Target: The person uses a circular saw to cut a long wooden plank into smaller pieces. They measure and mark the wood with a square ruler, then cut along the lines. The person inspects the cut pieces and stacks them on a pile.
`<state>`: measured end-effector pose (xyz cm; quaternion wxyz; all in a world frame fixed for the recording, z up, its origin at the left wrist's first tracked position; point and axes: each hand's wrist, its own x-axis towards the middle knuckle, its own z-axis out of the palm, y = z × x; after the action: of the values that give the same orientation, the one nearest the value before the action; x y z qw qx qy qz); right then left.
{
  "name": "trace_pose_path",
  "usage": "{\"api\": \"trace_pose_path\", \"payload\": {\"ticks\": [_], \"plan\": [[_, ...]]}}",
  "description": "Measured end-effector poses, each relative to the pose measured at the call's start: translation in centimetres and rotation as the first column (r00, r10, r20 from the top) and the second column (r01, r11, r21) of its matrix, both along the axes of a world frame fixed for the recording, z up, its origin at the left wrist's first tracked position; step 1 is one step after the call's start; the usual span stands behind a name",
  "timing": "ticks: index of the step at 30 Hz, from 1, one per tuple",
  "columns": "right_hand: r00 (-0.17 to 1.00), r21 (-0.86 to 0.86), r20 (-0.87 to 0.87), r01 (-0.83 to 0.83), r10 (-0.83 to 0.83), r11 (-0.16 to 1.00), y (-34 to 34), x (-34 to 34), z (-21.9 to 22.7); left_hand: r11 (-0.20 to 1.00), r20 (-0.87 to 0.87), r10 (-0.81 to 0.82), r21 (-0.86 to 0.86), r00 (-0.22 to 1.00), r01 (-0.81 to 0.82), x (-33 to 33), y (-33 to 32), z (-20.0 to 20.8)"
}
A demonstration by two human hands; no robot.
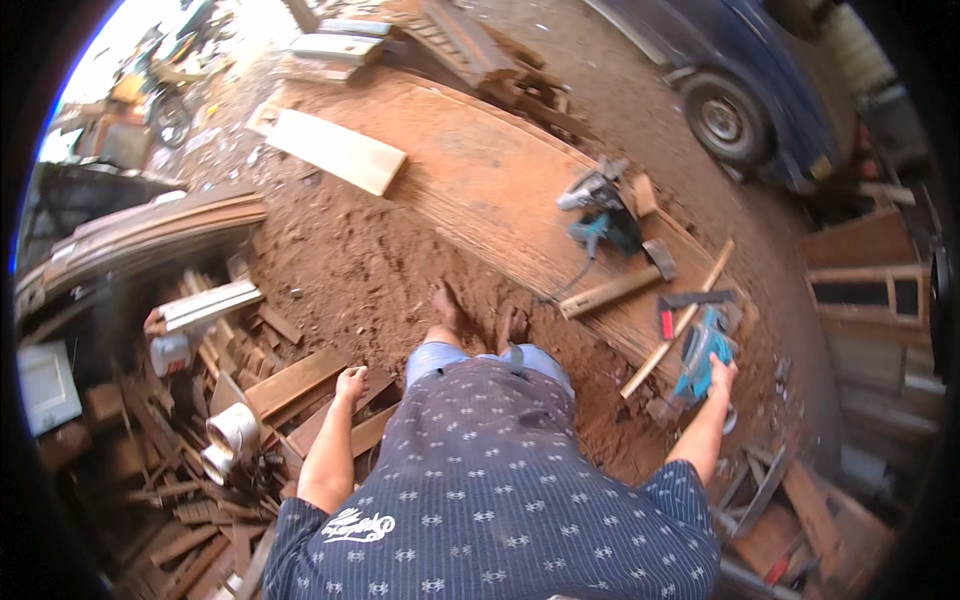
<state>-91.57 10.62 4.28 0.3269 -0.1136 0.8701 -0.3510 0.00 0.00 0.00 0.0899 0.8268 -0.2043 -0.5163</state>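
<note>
My right hand point(722, 372) grips a teal power tool, which looks like an electric planer point(697, 350), at the near right end of a long wooden board point(480, 190). Curled up beside my body on the left is my left hand point(352, 385), with nothing visible in it, above scrap wood. A thin wooden stick point(655, 355) and a dark square with a red part point(668, 322) lie close to the planer. Farther along the board rest a hammer point(612, 290) with a wooden handle and a teal and grey circular saw point(598, 208).
A pale plank point(335, 150) lies across the board's far left part. Scrap wood point(225, 345) and white buckets point(233, 430) crowd the left. A dark blue vehicle point(770, 90) stands at the far right, and wooden frames point(868, 292) lean at the right. Bare soil point(350, 250) surrounds my feet.
</note>
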Motion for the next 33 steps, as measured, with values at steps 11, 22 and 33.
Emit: {"api": "trace_pose_path", "payload": {"ticks": [11, 22, 33], "plan": [[-0.009, 0.137, -0.48, -0.988, 0.877, 0.065, -31.1, 35.7, 12.6, 0.979, -0.2, 0.202, 0.019, 0.959, -0.203, -3.9, -1.5, -3.2], [-0.186, 0.404, -0.232, -0.911, 0.955, -0.079, -54.3, 65.9, 2.7, 0.857, -0.264, 0.126, -0.457, 0.956, -0.239, -2.4, -36.0, -7.6], [-0.24, 0.528, -0.24, -0.845, 0.941, -0.081, -61.4, 76.0, -5.1, 0.864, -0.095, 0.341, -0.359, 0.935, -0.352, 0.9, -50.8, -7.0]]}}
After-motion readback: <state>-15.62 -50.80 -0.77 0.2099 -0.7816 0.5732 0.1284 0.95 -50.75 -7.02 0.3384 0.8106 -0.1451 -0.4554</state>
